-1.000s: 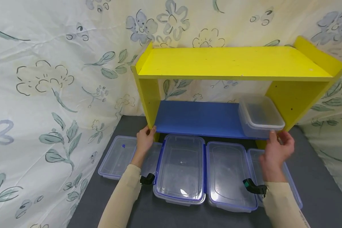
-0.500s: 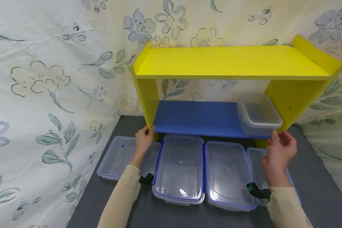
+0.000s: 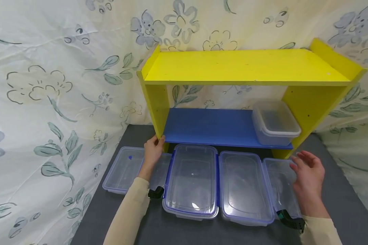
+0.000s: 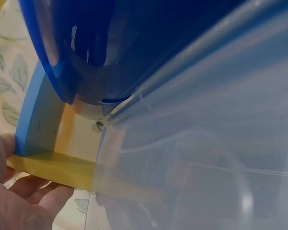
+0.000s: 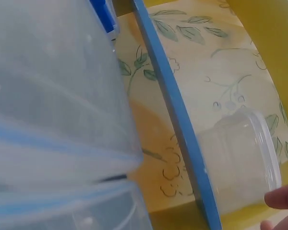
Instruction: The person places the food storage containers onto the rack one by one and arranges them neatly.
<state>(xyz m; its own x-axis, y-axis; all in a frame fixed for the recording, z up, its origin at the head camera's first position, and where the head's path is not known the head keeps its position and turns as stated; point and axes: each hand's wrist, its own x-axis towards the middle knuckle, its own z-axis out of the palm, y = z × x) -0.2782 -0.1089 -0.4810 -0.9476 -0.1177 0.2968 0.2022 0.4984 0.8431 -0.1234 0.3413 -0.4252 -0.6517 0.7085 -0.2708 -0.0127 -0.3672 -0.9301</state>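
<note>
hands at a painted wooden shelf

left hand (image 3: 152,149) on the lower left corner of the yellow shelf unit (image 3: 245,66), fingers curled against the upright by the smooth blue board (image 3: 211,127). right hand (image 3: 308,175) hovering, fingers spread and relaxed, holding nothing, just below a frosted rectangular plastic container (image 3: 275,122) set at the board's right end. clear blue-rimmed lidded boxes (image 3: 191,180) lined up on the grey matte tabletop (image 3: 340,190).
</note>
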